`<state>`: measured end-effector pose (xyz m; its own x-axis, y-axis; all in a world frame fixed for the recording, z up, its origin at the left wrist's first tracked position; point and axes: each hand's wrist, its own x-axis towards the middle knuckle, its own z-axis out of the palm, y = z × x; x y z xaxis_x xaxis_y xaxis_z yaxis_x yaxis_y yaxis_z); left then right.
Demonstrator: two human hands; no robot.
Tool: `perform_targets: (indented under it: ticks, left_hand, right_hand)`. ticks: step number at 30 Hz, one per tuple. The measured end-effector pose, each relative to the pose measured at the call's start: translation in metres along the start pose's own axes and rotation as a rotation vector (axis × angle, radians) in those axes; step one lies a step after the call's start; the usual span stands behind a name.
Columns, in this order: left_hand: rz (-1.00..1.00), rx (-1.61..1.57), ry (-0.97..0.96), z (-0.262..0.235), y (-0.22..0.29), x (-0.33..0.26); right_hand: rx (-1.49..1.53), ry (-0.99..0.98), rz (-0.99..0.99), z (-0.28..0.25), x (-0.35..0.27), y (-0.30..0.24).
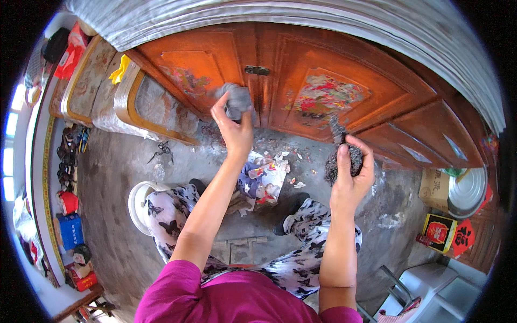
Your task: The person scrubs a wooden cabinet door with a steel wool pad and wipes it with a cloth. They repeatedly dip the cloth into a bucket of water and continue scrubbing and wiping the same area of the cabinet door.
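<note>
My left hand [235, 129] is closed round a crumpled grey rag [236, 102], blurred by motion, in front of the left wooden cabinet door [186, 59]. In my right hand [353, 177] is a dark, curly steel wool scourer [334, 168]. A narrow grey piece [337, 129] sticks up past my thumb and finger towards the right cabinet door [280, 102]; whether it belongs to the scourer I cannot tell. Torn, colourful paper remnants [328, 94] cling to the right door's panel, and a smaller patch [186, 81] marks the left one. Between the doors sits a dark metal latch [257, 70].
Paper scraps [269, 180] litter the concrete floor between my feet. A white bucket [139, 207] stands beside my left leg. Plastic-wrapped wooden furniture [156, 107] is at the left; a cardboard box [433, 189] and round metal lid [467, 191] are at the right.
</note>
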<state>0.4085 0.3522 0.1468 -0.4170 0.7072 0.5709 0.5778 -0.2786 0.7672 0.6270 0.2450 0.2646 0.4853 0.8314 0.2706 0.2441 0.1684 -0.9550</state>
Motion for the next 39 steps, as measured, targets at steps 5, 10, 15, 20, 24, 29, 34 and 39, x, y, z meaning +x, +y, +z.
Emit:
perform_targets:
  ticks: [5,10,15,20,24,29,34,39]
  left_hand:
    - [0.437,0.050,0.124,-0.010,0.090,0.041]
    - [0.830,-0.047,0.104,0.022,0.123,0.036]
    - [0.849,0.126,0.133,0.073,0.094,0.027]
    - [1.218,0.446,-0.480,0.065,-0.001,-0.016]
    - [1.242,0.474,-0.632,0.055,0.016,-0.009]
    - [1.066,0.238,0.015,0.068,0.123,0.040]
    - [1.206,0.272,-0.272,0.093,0.101,-0.002]
    - [1.235,0.623,-0.769,0.106,-0.012,-0.081]
  right_hand:
    - [0.290,0.125,0.111,-0.006,0.003,-0.004]
    - [0.374,0.194,0.132,-0.017,0.005,-0.001]
    - [0.450,0.241,0.157,-0.023,0.012,-0.002]
    - [0.574,0.226,0.205,-0.016,0.012,-0.002]
    - [0.568,0.244,0.234,-0.026,0.016,0.006]
    - [0.554,0.289,0.201,-0.030,0.014,0.012]
    - [0.596,0.319,0.233,-0.033,0.020,0.007]
    - [0.623,0.323,0.242,-0.032,0.022,0.004]
